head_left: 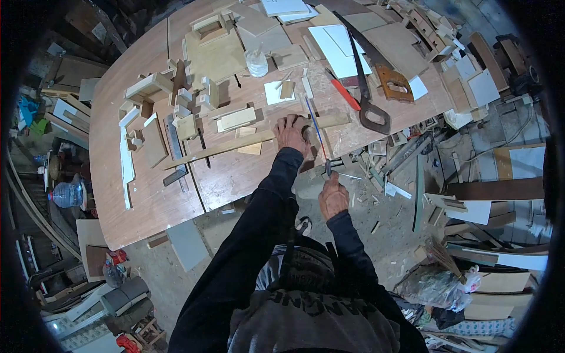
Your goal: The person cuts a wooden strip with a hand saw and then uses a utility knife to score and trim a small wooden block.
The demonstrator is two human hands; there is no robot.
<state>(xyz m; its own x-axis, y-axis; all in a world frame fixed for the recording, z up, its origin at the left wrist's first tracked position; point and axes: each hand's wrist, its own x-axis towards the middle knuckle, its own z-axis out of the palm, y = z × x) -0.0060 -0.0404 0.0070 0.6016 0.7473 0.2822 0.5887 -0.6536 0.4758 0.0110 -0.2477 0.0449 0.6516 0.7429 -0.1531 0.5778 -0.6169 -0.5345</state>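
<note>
The right hand [333,197] is nearest, just beyond the table edge, its fingers closed around the handle of a slim tool [318,135]. The tool's narrow blue-and-red length reaches forward over the table [223,179] and crosses the long wood strip [223,151]; it looks like a thin saw, though its edge is too small to make out.

The left hand [290,134] lies on top of that strip, to the left of the blade, fingers bent and a little apart. Whether its thumb grips the strip's side cannot be told. The strip lies slantwise across the near part of the table, its left end close to a metal square [173,139] and its other end to the right of the blade.

Just behind the strip sits a pale wood block [236,119], with several small wooden assemblies [150,87] farther left. To the right, a black-handled saw [374,117] lies at the table edge, near a wooden-handled saw [394,84] and a red-handled tool [345,95].

Beyond the left hand are a small white board [274,93] and a whitish container [256,62]. Farther back rest a plywood panel [215,57], an open wooden frame [209,28] and white sheets [285,7].
</note>
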